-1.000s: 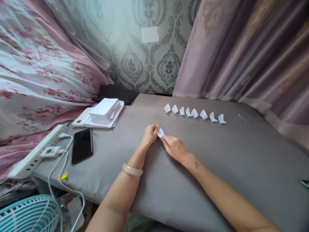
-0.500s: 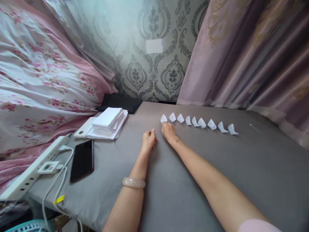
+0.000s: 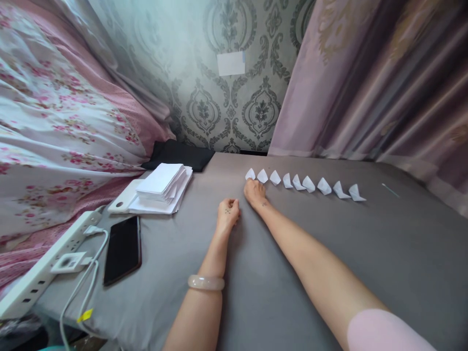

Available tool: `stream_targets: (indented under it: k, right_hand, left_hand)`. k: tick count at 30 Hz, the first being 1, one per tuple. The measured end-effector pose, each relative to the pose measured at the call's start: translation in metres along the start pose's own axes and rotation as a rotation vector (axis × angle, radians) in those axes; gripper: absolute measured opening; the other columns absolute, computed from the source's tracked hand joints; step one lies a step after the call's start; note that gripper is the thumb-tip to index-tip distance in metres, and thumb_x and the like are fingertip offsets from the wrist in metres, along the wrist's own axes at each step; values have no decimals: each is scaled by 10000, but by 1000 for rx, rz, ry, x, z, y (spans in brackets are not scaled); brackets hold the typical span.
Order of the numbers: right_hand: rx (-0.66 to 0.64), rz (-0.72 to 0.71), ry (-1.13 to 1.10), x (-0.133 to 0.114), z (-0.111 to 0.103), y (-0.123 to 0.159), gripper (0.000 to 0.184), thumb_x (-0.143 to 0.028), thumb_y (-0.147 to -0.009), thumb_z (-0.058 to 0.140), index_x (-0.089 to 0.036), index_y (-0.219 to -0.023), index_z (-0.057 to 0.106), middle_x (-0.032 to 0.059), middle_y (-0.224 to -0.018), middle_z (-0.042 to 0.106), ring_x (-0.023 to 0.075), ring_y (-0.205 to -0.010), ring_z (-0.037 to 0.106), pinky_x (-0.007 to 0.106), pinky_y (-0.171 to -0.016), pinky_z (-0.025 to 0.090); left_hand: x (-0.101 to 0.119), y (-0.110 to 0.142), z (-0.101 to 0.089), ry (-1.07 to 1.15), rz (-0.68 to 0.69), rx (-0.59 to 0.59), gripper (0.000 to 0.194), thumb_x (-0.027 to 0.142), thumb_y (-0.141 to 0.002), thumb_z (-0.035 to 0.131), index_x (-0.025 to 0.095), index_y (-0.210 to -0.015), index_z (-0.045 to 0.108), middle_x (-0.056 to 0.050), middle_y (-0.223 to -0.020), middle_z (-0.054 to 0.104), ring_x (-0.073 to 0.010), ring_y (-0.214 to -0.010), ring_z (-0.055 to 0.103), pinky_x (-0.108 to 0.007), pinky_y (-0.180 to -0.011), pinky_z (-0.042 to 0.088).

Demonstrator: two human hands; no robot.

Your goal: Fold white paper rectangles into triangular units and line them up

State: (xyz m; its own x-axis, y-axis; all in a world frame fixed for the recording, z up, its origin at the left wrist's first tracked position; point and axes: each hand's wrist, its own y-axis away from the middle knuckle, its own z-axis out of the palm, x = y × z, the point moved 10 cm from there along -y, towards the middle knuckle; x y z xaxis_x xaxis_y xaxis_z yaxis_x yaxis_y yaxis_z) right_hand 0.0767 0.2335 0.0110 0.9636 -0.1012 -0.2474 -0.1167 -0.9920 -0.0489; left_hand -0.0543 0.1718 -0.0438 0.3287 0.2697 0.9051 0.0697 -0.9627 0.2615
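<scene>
A row of several small folded white paper boats [image 3: 308, 184] runs across the grey cloth, each with a pointed peak. At its left end, my right hand [image 3: 255, 192] is closed at the base of the leftmost paper boat [image 3: 250, 174], whose tip shows above the knuckles. The fingertips there are hidden behind the hand. Just left and nearer to me, my left hand [image 3: 229, 213] rests with fingers curled in, and nothing sticks out of it. A pale bangle [image 3: 206, 282] circles that arm.
To the left, a stack of white paper [image 3: 161, 183] lies on a white board [image 3: 124, 197]. A black phone [image 3: 123, 250], a power strip [image 3: 47, 263] and white cables [image 3: 83, 273] lie nearer. Behind sits folded black cloth [image 3: 179, 153]; a thin stick [image 3: 390, 190] lies far right.
The view has shifted slightly. My right hand stays at the leftmost paper boat, its knuckles now covering a little more of it. My left hand remains closed in nearly the same place.
</scene>
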Motion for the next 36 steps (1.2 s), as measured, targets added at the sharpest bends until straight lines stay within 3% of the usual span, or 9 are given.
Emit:
stream_targets:
  k: [7,13,19,24,36]
  right_hand:
    - [9,-11,-11,0,-3,2,372,-180,-964,285,-83,-1227,530,216,-1074,680,278,-1032,657,341,-853,462]
    - [27,-62,-15,-2,-8,21,417,-228,-985,280,-93,-1370,364,209,-1125,652,257,-1031,649,337,-857,456]
    - [24,-143,-1,-5,-10,44,372,-228,-972,310,-112,-1270,499,200,-1218,596,250,-1060,610,331,-877,450]
    - [26,-274,24,-7,-11,77,329,-276,-971,368,-122,-1120,617,160,-1221,590,262,-1168,505,334,-959,408]
    - [-29,-509,20,21,-26,175,280,-215,-955,427,-141,-1110,648,128,-1195,618,223,-1108,533,348,-970,418]
  left_hand:
    - [0,-1,0,-13,17,3,337,319,-920,433,92,-1108,597,-15,-619,591,-88,-400,461,-188,-373,334]
    - [-1,-4,0,-29,29,7,330,345,-911,469,99,-1080,610,-12,-624,599,-77,-393,448,-181,-378,339]
    - [0,-3,-1,-39,33,14,320,296,-913,444,84,-1105,588,0,-614,583,-66,-377,433,-168,-371,330]
    - [3,-1,-2,-38,49,9,324,290,-904,444,76,-1096,594,11,-587,565,-69,-372,427,-175,-380,338]
    - [5,4,-4,-34,118,26,291,261,-879,433,80,-1025,609,9,-581,549,-79,-376,421,-189,-383,337]
